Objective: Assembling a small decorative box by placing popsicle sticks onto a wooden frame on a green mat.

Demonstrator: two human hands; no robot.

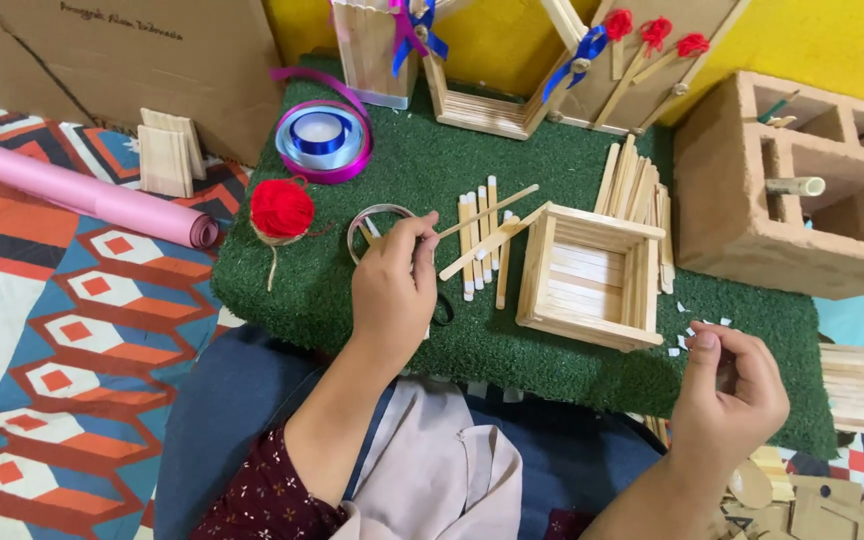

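Your left hand (392, 290) reaches out over the green turf-covered table (402, 170), its fingers pinched narrowly around one end of a thin wooden stick (487, 210) that slants up and to the right, its far end over the row of loose sticks (482, 245) lying side by side on the turf. Just behind your left fingers sits a small round tin lid (372, 222), partly hidden by the hand, and near it to the left lies a red yarn ball (282, 210) with a short tail of twine. Your right hand (727, 390) is drawn back at the near edge of the table, fingers curled in close against the thumb; I cannot tell whether anything small is held inside them. Between your two hands, nearer the right one, stands an open square box (592, 280) built of stacked sticks, with one long stick (492, 242) leaning from its left rim across the loose row. Behind the box a bundle of sticks (637, 185) lies fanned against its far side, and small white scraps (697, 328) are scattered on the turf just beside your right hand. Farther back rests a spool of blue and purple ribbon (322, 135), and along the far edge stand stick-built frames (492, 95) trimmed with blue bows and red flowers. To the right sits a brown hollow block (732, 200), and to the left a pink paper roll (82, 190) lies on the patterned mat (52, 330).
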